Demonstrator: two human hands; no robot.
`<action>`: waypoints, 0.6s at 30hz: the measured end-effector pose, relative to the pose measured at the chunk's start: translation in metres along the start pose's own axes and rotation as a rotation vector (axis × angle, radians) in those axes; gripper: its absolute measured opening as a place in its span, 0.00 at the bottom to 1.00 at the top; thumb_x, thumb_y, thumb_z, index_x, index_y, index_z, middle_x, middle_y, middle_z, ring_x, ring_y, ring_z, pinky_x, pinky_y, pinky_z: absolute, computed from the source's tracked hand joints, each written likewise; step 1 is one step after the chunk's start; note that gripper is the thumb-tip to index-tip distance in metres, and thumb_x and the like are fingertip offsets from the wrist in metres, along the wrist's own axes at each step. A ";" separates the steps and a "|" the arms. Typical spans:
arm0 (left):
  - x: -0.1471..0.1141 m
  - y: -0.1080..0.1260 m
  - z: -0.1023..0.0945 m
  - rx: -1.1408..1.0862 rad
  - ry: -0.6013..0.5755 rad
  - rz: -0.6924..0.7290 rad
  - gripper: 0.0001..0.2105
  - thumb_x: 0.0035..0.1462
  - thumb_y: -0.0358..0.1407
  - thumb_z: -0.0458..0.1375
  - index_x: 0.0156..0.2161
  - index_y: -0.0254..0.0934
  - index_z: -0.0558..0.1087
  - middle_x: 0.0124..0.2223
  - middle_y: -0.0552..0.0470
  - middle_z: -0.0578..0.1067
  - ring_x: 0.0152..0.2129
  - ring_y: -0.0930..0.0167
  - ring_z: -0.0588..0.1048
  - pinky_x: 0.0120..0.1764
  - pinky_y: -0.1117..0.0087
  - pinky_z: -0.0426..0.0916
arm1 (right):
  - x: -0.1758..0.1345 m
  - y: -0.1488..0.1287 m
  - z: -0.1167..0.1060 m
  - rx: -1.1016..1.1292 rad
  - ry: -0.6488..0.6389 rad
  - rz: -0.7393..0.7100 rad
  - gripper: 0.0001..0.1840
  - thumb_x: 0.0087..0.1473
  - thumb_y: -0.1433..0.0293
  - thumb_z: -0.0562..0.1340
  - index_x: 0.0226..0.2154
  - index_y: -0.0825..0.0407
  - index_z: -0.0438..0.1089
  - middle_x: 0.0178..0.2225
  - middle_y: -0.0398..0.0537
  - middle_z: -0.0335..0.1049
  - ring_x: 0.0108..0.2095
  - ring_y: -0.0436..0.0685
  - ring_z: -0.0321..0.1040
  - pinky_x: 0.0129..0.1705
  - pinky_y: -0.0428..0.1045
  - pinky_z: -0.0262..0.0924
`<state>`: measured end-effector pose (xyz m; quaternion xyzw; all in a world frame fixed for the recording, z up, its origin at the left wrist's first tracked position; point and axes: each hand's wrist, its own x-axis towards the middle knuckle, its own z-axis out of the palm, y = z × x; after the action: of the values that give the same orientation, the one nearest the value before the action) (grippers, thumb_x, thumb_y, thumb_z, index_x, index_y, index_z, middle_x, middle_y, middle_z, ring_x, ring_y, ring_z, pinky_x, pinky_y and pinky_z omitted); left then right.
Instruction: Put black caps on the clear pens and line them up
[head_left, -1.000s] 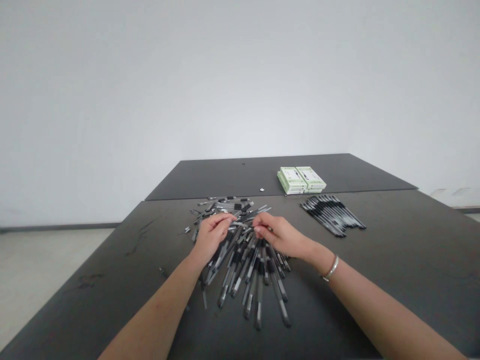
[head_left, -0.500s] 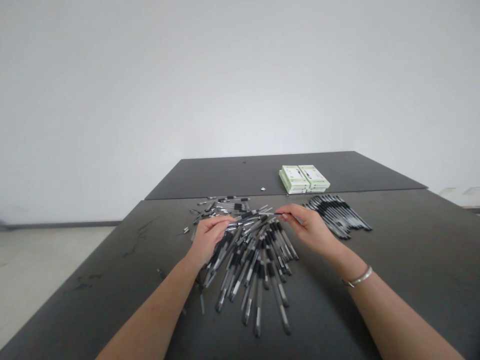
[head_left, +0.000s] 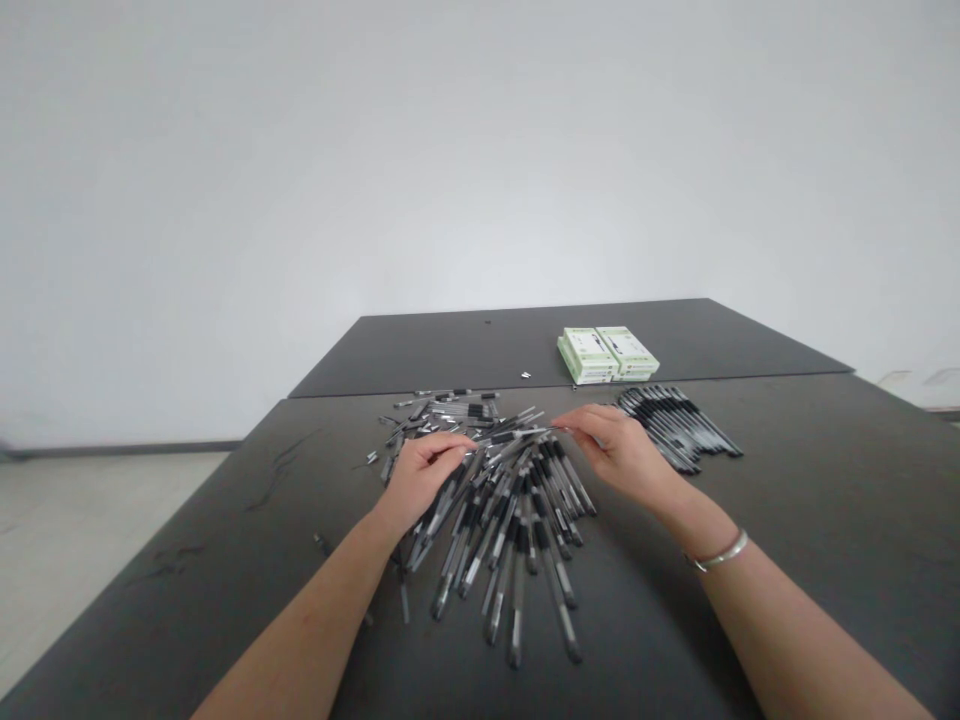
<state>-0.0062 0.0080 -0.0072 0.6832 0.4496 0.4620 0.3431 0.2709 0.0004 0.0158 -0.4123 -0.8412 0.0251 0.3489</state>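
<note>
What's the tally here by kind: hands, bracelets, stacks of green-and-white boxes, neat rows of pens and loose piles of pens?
Hands: 2, left hand and right hand
Bracelets: 1
Box stacks: 2, left stack and right stack
Neat pen rows: 1
Loose pen piles: 1
Total: 7
Individual pens overlap too much to count.

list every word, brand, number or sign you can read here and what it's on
No text can be read.
Green-and-white boxes: printing on tops and sides, too small and blurred to read.
Pile of pens: no legible markings.
Row of pens: none legible.
Pen between the left hand and right hand: none legible.
</note>
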 end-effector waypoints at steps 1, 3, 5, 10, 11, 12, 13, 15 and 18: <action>0.000 0.002 0.000 0.024 -0.015 0.010 0.09 0.51 0.33 0.57 0.32 0.35 0.80 0.32 0.49 0.80 0.31 0.69 0.76 0.36 0.71 0.67 | 0.000 -0.001 0.000 -0.033 -0.011 -0.023 0.14 0.58 0.79 0.55 0.41 0.52 0.72 0.38 0.49 0.76 0.39 0.57 0.71 0.42 0.52 0.63; 0.000 0.004 0.002 0.063 -0.062 0.012 0.09 0.52 0.33 0.57 0.33 0.35 0.80 0.35 0.48 0.81 0.33 0.68 0.77 0.39 0.70 0.68 | 0.000 -0.004 0.003 -0.079 -0.038 -0.059 0.12 0.58 0.78 0.56 0.41 0.52 0.72 0.38 0.50 0.77 0.39 0.58 0.71 0.43 0.54 0.62; -0.001 0.005 0.004 0.088 -0.101 0.002 0.10 0.53 0.34 0.56 0.34 0.35 0.80 0.35 0.48 0.81 0.33 0.67 0.77 0.38 0.70 0.69 | 0.000 -0.008 0.008 -0.089 -0.061 -0.073 0.11 0.59 0.76 0.56 0.41 0.52 0.72 0.38 0.50 0.77 0.38 0.58 0.71 0.43 0.54 0.61; -0.001 0.003 0.005 0.090 -0.129 -0.009 0.10 0.53 0.34 0.55 0.34 0.34 0.80 0.35 0.48 0.81 0.34 0.67 0.78 0.39 0.70 0.69 | -0.001 -0.016 0.018 -0.008 -0.086 -0.036 0.09 0.59 0.72 0.58 0.41 0.52 0.72 0.37 0.48 0.76 0.38 0.56 0.71 0.44 0.52 0.61; -0.001 0.003 0.004 0.088 -0.127 -0.009 0.10 0.53 0.34 0.55 0.33 0.34 0.80 0.35 0.48 0.81 0.34 0.67 0.78 0.39 0.70 0.69 | -0.001 -0.016 0.018 0.014 -0.087 -0.013 0.09 0.59 0.71 0.58 0.41 0.51 0.72 0.37 0.48 0.76 0.38 0.56 0.71 0.45 0.52 0.61; -0.001 0.003 0.003 0.085 -0.123 -0.011 0.10 0.53 0.33 0.55 0.33 0.35 0.80 0.35 0.48 0.81 0.34 0.67 0.78 0.39 0.70 0.69 | -0.001 -0.016 0.016 0.037 -0.084 0.018 0.09 0.58 0.70 0.59 0.41 0.51 0.72 0.37 0.48 0.76 0.38 0.56 0.71 0.45 0.51 0.61; 0.000 0.003 0.003 0.081 -0.111 -0.014 0.10 0.53 0.33 0.56 0.33 0.35 0.80 0.35 0.49 0.81 0.34 0.67 0.78 0.39 0.70 0.69 | -0.001 -0.016 0.014 0.060 -0.074 0.058 0.09 0.58 0.69 0.59 0.41 0.51 0.71 0.37 0.48 0.76 0.38 0.55 0.70 0.44 0.51 0.61; 0.000 0.003 0.002 0.073 -0.069 -0.020 0.09 0.52 0.32 0.56 0.32 0.35 0.80 0.34 0.49 0.81 0.33 0.67 0.78 0.40 0.70 0.69 | 0.000 -0.014 0.009 0.091 -0.022 0.161 0.11 0.58 0.67 0.58 0.42 0.52 0.71 0.38 0.49 0.75 0.37 0.55 0.70 0.41 0.49 0.62; 0.000 0.003 0.001 0.063 -0.014 -0.037 0.09 0.52 0.32 0.56 0.32 0.35 0.80 0.32 0.49 0.81 0.31 0.68 0.78 0.39 0.70 0.69 | 0.001 -0.008 0.004 0.105 0.070 0.333 0.14 0.60 0.66 0.53 0.43 0.53 0.70 0.37 0.50 0.74 0.33 0.55 0.69 0.38 0.49 0.62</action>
<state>-0.0045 0.0074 -0.0050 0.6883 0.4741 0.4365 0.3332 0.2625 -0.0037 0.0161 -0.5277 -0.7462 0.1123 0.3901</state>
